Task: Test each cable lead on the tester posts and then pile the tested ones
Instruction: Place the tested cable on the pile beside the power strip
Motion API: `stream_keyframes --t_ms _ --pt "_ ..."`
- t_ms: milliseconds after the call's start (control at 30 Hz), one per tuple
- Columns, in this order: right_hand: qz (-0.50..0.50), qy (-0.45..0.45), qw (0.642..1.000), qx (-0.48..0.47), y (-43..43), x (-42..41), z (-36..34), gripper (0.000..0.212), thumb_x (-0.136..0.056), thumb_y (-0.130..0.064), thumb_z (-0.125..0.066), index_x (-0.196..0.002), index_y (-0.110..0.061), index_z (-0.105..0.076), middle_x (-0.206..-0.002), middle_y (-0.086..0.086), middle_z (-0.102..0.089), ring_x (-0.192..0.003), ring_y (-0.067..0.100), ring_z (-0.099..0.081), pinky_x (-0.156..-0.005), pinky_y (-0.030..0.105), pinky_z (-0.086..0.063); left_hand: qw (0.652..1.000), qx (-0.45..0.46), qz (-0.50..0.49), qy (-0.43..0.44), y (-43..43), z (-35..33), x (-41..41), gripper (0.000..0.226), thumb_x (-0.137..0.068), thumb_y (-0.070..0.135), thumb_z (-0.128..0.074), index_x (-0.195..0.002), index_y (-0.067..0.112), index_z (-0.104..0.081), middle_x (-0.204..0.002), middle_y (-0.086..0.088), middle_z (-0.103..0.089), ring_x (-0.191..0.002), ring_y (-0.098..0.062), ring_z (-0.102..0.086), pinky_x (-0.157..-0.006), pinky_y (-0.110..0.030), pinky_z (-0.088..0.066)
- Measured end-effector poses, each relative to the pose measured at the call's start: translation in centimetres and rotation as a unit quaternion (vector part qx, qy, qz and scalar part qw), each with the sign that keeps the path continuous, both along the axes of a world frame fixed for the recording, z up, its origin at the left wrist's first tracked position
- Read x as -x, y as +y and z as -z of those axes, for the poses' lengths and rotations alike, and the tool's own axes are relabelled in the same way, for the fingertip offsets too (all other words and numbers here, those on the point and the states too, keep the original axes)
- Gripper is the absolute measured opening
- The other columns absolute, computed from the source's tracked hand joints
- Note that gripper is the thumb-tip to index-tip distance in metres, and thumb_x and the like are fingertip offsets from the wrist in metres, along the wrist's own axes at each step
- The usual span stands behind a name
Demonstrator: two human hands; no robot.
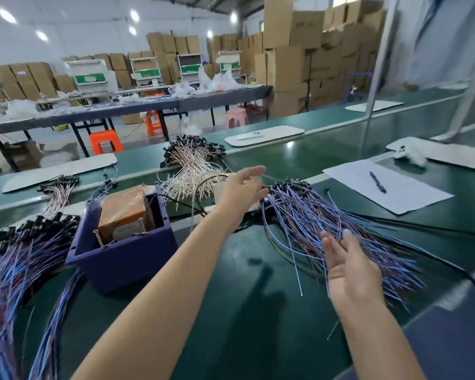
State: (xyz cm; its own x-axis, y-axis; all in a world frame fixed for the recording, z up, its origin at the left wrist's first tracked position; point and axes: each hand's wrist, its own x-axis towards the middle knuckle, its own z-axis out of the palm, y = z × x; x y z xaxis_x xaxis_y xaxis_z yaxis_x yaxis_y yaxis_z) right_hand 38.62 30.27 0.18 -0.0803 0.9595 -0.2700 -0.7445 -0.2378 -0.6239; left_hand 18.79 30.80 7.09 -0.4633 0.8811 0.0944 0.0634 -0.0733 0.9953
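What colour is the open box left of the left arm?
The box is dark purplish blue, plain in the head view.

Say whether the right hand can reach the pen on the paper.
Probably yes: the right hand is open, and only the low pile of blue cables lies between it and the pen.

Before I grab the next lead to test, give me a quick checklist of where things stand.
1. Left hand free: ok, open, holding nothing, reaching to the far end of the right blue lead pile.
2. Right hand free: ok, open over that pile's wire ends.
3. One lead singled out: not ok, none gripped.
4. Tester posts bare: ok, no lead on them.
5. Which pile is the tested one: cannot tell.
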Motion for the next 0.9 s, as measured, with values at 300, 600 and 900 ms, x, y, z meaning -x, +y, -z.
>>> stream_keyframes --t_ms 300,600,900 --pt "-0.172 -0.093 0.981 -0.011 -4.3 4.6 1.4 0.018 -0.103 -0.009 -0.049 -0.101 -0.008 -0.066 -0.086 0.010 -0.073 -0.059 0.015 -0.069 -0.055 0.022 -0.059 0.979 0.099 0.151 0.091 -6.9 3.6 0.2 0.022 -0.106 0.008 -0.047 -0.112 0.014 -0.067 -0.115 -0.011 -0.072 -0.098 -0.021 -0.072 -0.089 -0.031 -0.059" --pt "-0.343 -0.294 0.850 -0.270 -10.9 12.4 2.2 0.024 -0.103 -0.015 -0.045 -0.099 -0.028 -0.066 -0.080 -0.006 -0.073 -0.064 0.008 -0.065 -0.055 0.020 -0.048 0.913 0.312 0.211 0.156 -20.4 2.8 9.2 0.031 -0.104 0.038 -0.052 -0.116 0.014 -0.068 -0.114 -0.003 -0.074 -0.106 -0.022 -0.071 -0.088 -0.029 -0.058" --pt "-0.320 -0.383 0.722 -0.480 -14.4 18.3 2.8 0.026 -0.103 -0.021 -0.046 -0.101 -0.042 -0.062 -0.084 -0.015 -0.070 -0.066 0.012 -0.063 -0.064 0.032 -0.054 0.858 0.373 -0.133 0.327 -30.6 2.8 19.4 0.039 -0.105 0.038 -0.048 -0.088 0.009 -0.067 -0.067 0.002 -0.072 -0.057 -0.011 -0.065 -0.058 -0.031 -0.057"
